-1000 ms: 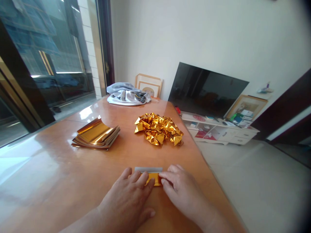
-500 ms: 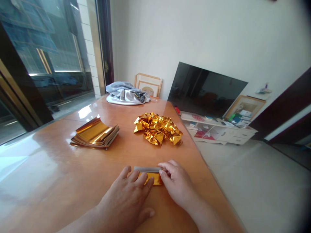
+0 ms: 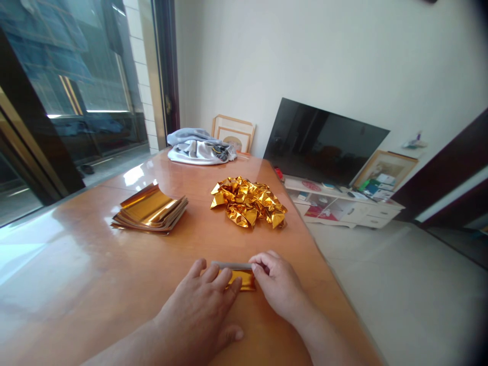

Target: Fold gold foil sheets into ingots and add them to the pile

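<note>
A sheet of gold foil paper (image 3: 244, 280) lies on the table in front of me, with its grey back showing as a folded-over strip along the far edge. My left hand (image 3: 204, 300) rests over the sheet's left part with fingers spread, and covers that end. At the right end, my right hand (image 3: 277, 284) pinches the far edge between thumb and fingers. Beyond the hands sits a heap of crumpled-looking folded gold foil pieces (image 3: 247, 202). To the left is a loose stack of flat gold foil sheets (image 3: 150, 209), the top one curling up.
The glossy wooden table (image 3: 95, 284) has its right edge close to my right forearm. At its far end lie a bundle of pale cloth or bags (image 3: 200, 147) and picture frames (image 3: 233, 133). A television (image 3: 324, 140) and a white cabinet (image 3: 343, 206) stand beyond.
The grey strip at the far edge looks narrower, and slightly more gold shows below it. My right hand has shifted a touch to the right; the left hand stays nearly still.
</note>
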### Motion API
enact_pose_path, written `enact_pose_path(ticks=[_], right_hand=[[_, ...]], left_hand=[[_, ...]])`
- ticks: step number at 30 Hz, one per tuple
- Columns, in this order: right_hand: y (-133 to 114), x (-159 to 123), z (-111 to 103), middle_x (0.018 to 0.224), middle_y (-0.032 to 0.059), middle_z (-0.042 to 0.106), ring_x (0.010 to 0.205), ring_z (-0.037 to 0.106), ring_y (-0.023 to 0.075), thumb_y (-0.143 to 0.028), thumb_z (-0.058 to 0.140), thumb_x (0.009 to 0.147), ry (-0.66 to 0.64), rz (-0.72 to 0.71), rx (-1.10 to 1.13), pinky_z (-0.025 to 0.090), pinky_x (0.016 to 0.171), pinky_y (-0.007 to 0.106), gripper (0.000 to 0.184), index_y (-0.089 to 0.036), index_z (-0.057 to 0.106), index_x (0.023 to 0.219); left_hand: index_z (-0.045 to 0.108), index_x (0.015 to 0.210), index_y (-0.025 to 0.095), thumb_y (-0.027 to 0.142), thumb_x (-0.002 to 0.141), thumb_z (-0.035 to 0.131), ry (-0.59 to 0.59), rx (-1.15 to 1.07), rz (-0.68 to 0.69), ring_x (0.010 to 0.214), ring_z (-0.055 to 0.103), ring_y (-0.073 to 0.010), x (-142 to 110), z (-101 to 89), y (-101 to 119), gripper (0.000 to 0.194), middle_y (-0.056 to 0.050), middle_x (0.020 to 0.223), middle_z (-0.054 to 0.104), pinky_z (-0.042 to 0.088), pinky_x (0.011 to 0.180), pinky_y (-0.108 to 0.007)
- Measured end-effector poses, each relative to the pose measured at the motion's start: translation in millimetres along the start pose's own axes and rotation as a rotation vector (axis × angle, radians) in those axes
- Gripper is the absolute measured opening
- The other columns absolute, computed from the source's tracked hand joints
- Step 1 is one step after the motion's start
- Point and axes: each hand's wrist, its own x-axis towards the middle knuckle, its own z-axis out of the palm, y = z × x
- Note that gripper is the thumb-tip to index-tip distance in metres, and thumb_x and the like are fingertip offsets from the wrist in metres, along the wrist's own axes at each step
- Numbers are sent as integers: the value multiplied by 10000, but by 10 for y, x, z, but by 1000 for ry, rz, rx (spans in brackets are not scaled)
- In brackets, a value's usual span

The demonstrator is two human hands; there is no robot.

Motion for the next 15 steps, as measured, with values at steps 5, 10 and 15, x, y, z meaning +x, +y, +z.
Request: enact_pose_path(ticks=[5, 10, 15], right_hand=[[-83, -64, -66, 970, 41, 679, 942, 621, 189, -143, 507, 911, 111, -60, -44, 470, 839, 292, 229, -216, 709, 989], [-235, -205, -97, 983, 43, 681, 942, 601, 192, -90, 487, 902, 24, -195, -136, 471, 863, 307, 291, -228, 711, 1027], [-289, -303, -33, 1032, 59, 701, 967, 605, 207, -101, 480, 921, -131, -265, -239, 473, 920, 337, 297, -224, 710, 1063]], left_hand=[[582, 1338, 280, 709, 837, 568, 6, -2, 4, 1136, 528, -358, -6, -32, -8, 660, -135, 1207, 616, 290, 1032, -587], [575, 1346, 276, 726, 817, 581, -9, -31, 6, 1139, 526, -352, -9, -84, -11, 695, -134, 1209, 613, 305, 1028, -563], [601, 1304, 278, 716, 806, 602, -30, -43, 4, 1111, 546, -355, -10, -146, -6, 663, -121, 1168, 633, 330, 1006, -582]])
